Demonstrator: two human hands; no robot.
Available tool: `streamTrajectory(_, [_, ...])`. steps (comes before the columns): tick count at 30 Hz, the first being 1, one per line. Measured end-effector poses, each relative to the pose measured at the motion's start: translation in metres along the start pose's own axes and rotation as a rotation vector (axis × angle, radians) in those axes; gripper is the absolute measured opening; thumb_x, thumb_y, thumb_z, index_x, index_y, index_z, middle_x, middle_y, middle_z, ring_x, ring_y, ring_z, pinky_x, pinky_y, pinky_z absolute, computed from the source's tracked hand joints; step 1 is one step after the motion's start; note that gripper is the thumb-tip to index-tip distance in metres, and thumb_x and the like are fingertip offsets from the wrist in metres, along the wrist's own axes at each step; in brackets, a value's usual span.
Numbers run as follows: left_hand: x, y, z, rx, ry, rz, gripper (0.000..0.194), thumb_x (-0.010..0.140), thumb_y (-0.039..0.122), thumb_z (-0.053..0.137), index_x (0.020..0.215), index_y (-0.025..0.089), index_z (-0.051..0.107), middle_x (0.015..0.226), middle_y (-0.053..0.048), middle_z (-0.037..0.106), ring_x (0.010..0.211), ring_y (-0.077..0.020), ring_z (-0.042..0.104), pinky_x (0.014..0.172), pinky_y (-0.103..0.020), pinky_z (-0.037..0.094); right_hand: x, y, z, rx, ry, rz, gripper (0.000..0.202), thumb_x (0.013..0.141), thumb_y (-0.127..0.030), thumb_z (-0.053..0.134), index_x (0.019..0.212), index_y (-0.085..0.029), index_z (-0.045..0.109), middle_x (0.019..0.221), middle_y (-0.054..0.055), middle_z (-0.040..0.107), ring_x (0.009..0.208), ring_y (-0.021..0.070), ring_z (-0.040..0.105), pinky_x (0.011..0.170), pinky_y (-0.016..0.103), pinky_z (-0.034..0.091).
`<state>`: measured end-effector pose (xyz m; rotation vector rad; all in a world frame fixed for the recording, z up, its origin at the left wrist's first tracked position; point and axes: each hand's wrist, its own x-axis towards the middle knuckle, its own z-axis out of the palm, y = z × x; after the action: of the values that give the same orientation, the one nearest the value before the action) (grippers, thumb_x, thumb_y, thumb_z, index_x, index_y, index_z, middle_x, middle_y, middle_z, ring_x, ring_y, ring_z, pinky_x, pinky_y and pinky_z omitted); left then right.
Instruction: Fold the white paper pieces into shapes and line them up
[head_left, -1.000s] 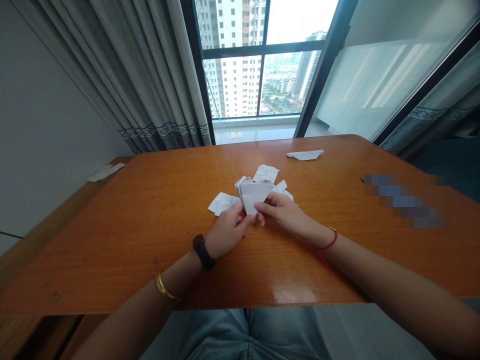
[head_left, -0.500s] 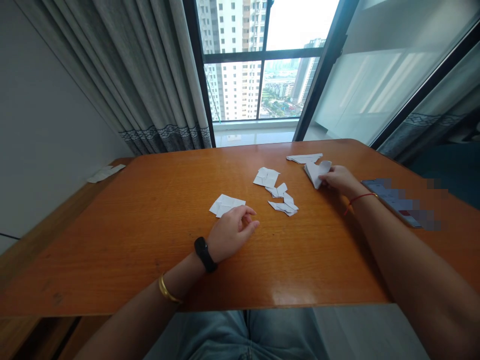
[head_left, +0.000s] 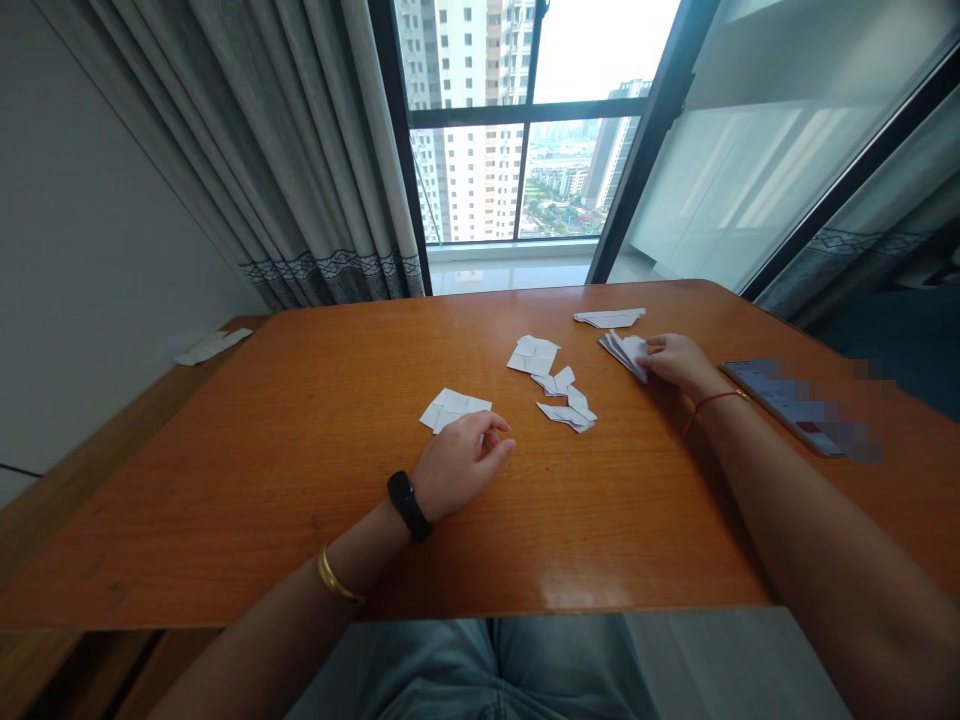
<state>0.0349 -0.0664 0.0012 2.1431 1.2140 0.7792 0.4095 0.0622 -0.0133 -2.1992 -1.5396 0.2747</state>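
My right hand (head_left: 679,366) reaches to the far right of the table and pinches the right edge of a folded white paper piece (head_left: 621,350), whose layers fan apart on the left. My left hand (head_left: 461,462) rests on the wood with loosely curled fingers, the thumb apart, holding nothing. Just beyond its knuckles lies a flat folded paper (head_left: 450,406), partly covered by the hand. Between the hands sit a squarish folded paper (head_left: 533,354) and a zigzag folded paper figure (head_left: 574,405). A long, narrow folded paper (head_left: 609,318) lies behind the pinched piece.
A phone (head_left: 784,405), partly blurred, lies right of my right wrist on the wooden table (head_left: 300,450). More white paper (head_left: 214,346) rests on a ledge at the left. Past the far edge stand a grey curtain (head_left: 315,180) and a window (head_left: 525,150).
The paper piece in my right hand has tilted down and to the left, showing its layers; its upper corner no longer sticks up. My left hand has hardly moved.
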Motion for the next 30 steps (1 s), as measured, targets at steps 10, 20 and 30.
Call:
streamTrajectory(10, [0.000,0.003,-0.004,0.039,0.028,-0.008,0.018,0.088,0.032,0.053,0.096,0.019,0.062,0.081,-0.001,0.063,0.069,-0.0140,0.054,0.064,-0.026,0.039,-0.042,-0.042,-0.006,-0.026,0.243,-0.234,0.034,0.085,-0.032,0.050,0.108,-0.014,0.069,0.103,0.015,0.066,0.094,0.0258,0.061,0.082,0.034,0.045])
streamTrajectory(20, [0.005,-0.006,-0.012,0.139,0.135,-0.135,0.018,0.089,0.030,0.049,0.088,0.020,0.064,0.086,-0.002,0.065,0.079,-0.0176,0.057,0.069,-0.030,0.040,-0.086,-0.084,0.002,-0.185,-0.541,-0.324,0.042,0.054,-0.049,0.080,0.074,-0.017,0.062,0.071,0.003,0.065,0.064,0.0182,0.057,0.053,0.027,0.035])
streamTrajectory(30, [0.002,0.004,0.003,-0.813,-0.127,-0.299,0.039,0.081,0.042,0.065,0.106,0.013,0.056,0.098,-0.011,0.067,0.081,-0.0183,0.069,0.062,-0.024,0.054,-0.151,-0.133,0.000,0.764,-0.900,-0.475,0.045,0.080,-0.053,0.061,0.105,-0.017,0.055,0.072,0.003,0.065,0.059,0.0147,0.059,0.056,0.028,0.046])
